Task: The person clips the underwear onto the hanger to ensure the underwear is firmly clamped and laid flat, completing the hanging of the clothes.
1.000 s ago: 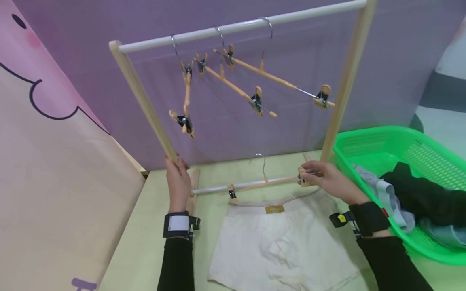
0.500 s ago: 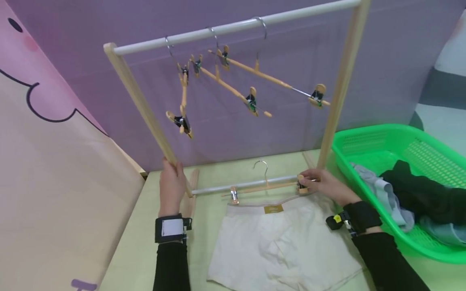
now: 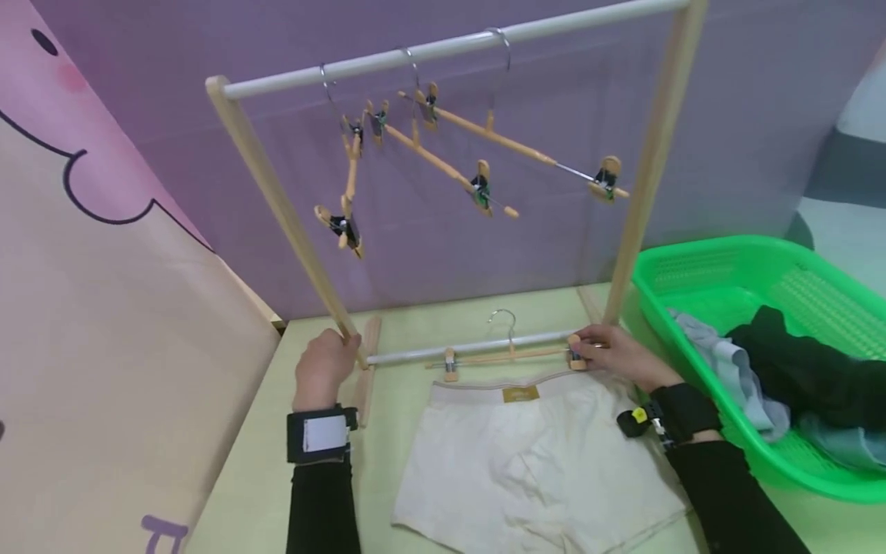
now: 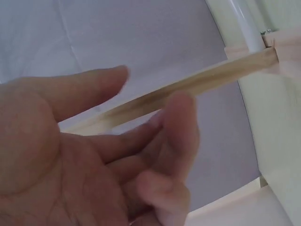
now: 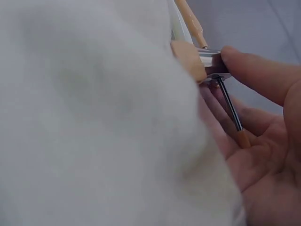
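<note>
A wooden clip hanger [image 3: 484, 358] lies along the waistband of the pale shorts [image 3: 477, 446], which are spread flat. My right hand [image 3: 619, 354] pinches the hanger's right clip [image 3: 577, 354]. In the right wrist view the thumb presses that clip's metal part [image 5: 211, 61], and the rod's end lies across my palm. My left hand [image 3: 324, 365] is beside the lower left post [image 3: 284, 208] of a clothes rack. Its fingers [image 4: 178, 117] are loosely bent, with thumb and fingers apart, and the post passes behind them in the left wrist view.
Several more clip hangers [image 3: 429, 158] hang from the rack's white top rail [image 3: 457, 48]. A low white bar [image 3: 408, 356] joins the posts behind the shorts. A green basket [image 3: 734, 246] of clothes, one a black garment [image 3: 782, 338], stands at the right.
My left hand has let go of the rack post and moved slightly down and left. The hanger has turned so its hook and clips stand more upright, with my right hand still on its clip.
</note>
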Action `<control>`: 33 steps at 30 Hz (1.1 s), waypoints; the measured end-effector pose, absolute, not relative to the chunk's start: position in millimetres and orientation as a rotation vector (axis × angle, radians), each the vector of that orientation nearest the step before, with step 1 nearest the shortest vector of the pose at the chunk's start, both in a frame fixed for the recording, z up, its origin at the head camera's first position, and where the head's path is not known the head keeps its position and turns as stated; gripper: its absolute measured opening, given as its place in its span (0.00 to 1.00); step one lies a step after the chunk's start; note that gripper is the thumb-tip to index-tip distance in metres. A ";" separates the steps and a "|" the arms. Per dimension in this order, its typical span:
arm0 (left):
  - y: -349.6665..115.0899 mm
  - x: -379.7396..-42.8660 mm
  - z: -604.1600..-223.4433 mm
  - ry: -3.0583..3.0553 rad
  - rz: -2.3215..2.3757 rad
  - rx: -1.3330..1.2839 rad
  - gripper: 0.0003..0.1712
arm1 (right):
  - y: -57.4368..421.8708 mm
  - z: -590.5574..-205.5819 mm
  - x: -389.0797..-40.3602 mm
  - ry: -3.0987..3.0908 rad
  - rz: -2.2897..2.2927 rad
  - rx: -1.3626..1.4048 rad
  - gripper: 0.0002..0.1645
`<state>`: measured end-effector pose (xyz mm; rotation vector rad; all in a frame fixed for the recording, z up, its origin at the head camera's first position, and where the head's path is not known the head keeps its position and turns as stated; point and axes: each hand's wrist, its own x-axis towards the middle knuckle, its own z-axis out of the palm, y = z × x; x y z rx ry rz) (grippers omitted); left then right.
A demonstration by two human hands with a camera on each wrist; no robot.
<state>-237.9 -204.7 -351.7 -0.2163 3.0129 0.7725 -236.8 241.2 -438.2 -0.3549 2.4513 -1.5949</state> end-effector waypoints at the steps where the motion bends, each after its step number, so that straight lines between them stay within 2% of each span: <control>1: -202.8 -236.6 -350.4 2.983 0.744 -0.219 0.25 | 241.5 -438.1 -236.7 2.462 -1.595 -0.346 0.28; 5: -189.4 -232.7 -348.6 2.952 0.659 -0.148 0.25 | 242.0 -438.5 -236.7 2.494 -1.599 -0.277 0.27; 8: -162.4 -232.8 -350.4 2.989 0.643 0.030 0.23 | 244.2 -439.8 -234.7 2.530 -1.593 -0.207 0.25; 12: -103.6 -236.1 -355.0 2.965 0.719 0.329 0.20 | 244.8 -439.9 -234.4 2.559 -1.589 -0.170 0.25; 16: -35.2 -244.9 -365.4 2.773 0.911 0.642 0.20 | 244.9 -439.8 -233.8 2.548 -1.625 -0.186 0.24; 19: 9.0 -253.2 -379.1 2.652 1.016 0.779 0.21 | 245.5 -440.3 -231.6 2.530 -1.637 -0.227 0.25; 25: 54.7 -262.4 -403.1 2.662 1.104 0.737 0.21 | 238.5 -439.5 -226.0 2.483 -1.647 -0.292 0.27; 29: 55.2 -264.1 -410.9 2.650 1.116 0.694 0.22 | 229.2 -438.5 -227.2 2.460 -1.661 -0.323 0.26; 33: 51.8 -265.0 -416.4 2.607 1.077 0.660 0.28 | 223.7 -436.9 -228.6 2.484 -1.636 -0.395 0.21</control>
